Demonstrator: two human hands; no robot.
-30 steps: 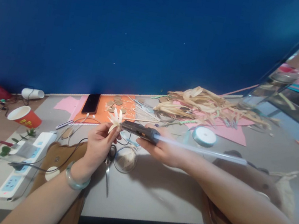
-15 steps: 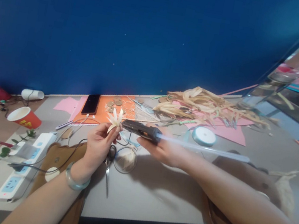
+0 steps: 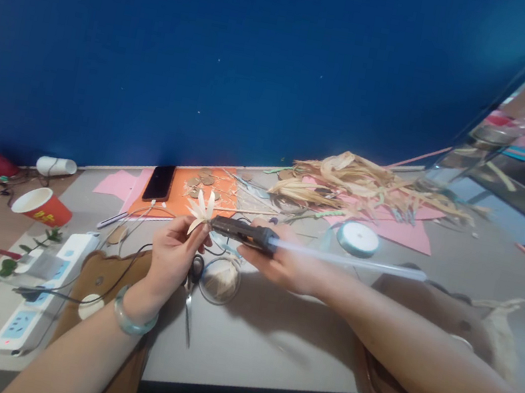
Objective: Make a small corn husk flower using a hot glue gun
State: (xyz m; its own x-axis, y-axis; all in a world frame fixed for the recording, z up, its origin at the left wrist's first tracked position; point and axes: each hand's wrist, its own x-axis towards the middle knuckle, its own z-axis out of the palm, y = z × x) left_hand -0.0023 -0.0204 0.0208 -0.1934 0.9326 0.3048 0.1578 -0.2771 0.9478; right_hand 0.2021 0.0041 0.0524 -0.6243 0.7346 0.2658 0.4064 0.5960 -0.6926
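Between the fingertips of my left hand (image 3: 175, 252) is a small pale flower (image 3: 201, 211) with pointed petals that look like dried husk. My right hand (image 3: 289, 260) is wrapped round a black glue gun (image 3: 246, 233). A long translucent glue stick (image 3: 353, 260) juts out of its back end toward the right. The gun's nozzle is right at the flower's base; whether they touch I cannot tell. Below the hands lie black-handled scissors (image 3: 191, 299) and a round clear container (image 3: 220, 280) with pale material in it.
A white power strip (image 3: 34, 298) with cables and a red paper cup (image 3: 43, 207) stand at the left. A phone (image 3: 159, 183) lies on orange paper (image 3: 224, 198). Dried husks (image 3: 347, 177) are heaped at the back, behind a ribbon spool (image 3: 358, 239).
The glue gun and my right hand have shifted slightly left, bringing the nozzle closer to the flower. My left hand has barely moved.
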